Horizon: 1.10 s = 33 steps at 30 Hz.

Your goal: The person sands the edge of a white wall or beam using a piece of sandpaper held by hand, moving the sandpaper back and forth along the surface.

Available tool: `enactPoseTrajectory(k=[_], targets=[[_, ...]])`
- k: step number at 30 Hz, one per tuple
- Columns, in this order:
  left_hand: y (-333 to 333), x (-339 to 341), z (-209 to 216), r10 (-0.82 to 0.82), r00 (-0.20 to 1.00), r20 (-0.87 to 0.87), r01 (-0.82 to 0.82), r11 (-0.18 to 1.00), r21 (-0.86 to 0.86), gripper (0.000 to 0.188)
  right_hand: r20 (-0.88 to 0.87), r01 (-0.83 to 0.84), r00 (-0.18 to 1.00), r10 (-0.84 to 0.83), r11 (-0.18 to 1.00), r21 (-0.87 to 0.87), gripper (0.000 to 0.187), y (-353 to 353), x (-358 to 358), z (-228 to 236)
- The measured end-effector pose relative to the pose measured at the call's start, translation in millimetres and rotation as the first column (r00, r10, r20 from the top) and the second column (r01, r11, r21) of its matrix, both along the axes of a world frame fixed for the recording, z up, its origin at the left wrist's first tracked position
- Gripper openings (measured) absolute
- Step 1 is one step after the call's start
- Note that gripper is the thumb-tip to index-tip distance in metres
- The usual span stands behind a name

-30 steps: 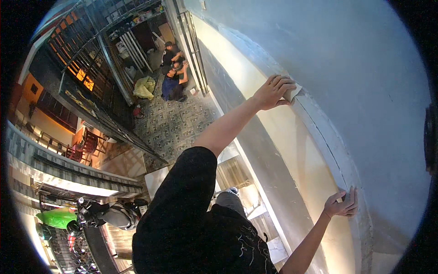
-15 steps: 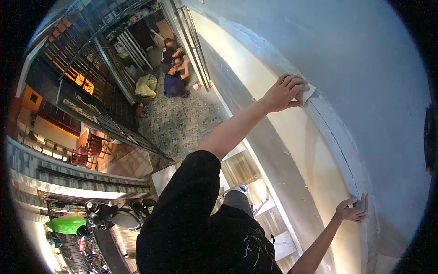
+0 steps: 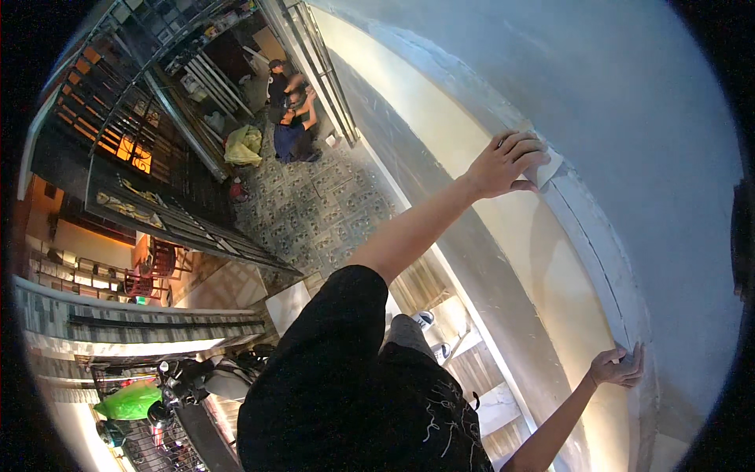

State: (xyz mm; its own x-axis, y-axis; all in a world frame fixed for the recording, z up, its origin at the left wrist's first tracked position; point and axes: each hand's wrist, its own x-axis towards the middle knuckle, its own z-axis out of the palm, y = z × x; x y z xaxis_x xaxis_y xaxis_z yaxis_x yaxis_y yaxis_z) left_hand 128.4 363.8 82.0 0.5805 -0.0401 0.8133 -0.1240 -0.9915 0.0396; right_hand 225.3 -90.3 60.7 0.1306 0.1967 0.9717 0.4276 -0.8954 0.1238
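My left hand (image 3: 511,164) reaches up to the wall, its fingers bent over a pale flat sheet (image 3: 550,171) pressed against a whitish plaster strip (image 3: 582,218). What the sheet is made of does not show clearly. A thin dark crack (image 3: 591,245) runs along that strip between my two hands. Lower down, my right hand (image 3: 619,367) rests against the same strip, thumb apart from the fingers, with nothing visible in it. Beside the strip lie a cream band (image 3: 543,275) and the blue-grey wall surface (image 3: 668,157).
Two people (image 3: 291,118) crouch on the patterned tile floor (image 3: 314,204) near a metal gate (image 3: 330,75). A yellowish bag (image 3: 244,145) lies beside them. A motorbike (image 3: 193,381) and a green bag (image 3: 130,402) are at lower left. White tiles (image 3: 495,409) lie along the wall's foot.
The view has shifted slightly. More of the pale sheet shows past my left fingers, which stay on the plaster strip. My right hand remains at about the same spot on the wall.
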Motion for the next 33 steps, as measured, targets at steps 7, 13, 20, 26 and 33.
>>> enactPoseTrajectory(k=[7,13,20,26,33], targets=[[3,8,-8,-0.005,0.999,0.034,0.004,1.0,0.013,0.068,0.015,0.031,0.999,-0.031,1.0,0.002,0.031,-8,8,-9],[4,10,-10,-0.024,0.997,0.071,0.024,1.0,0.006,0.066,-0.001,0.083,0.997,-0.083,0.996,0.021,0.034,-8,10,-12],[8,17,-15,-0.024,0.985,0.168,0.015,0.998,0.056,0.058,0.029,0.06,0.998,-0.061,0.998,0.019,0.036,-10,10,-12],[14,27,-24,0.004,0.971,0.24,-0.037,0.99,0.135,0.059,0.04,0.075,0.996,-0.075,0.997,-0.002,0.04,-9,11,-11],[15,32,-30,0.022,0.969,0.245,-0.062,0.986,0.158,0.056,0.058,0.106,0.993,-0.105,0.994,-0.016,0.036,-7,11,-8]])
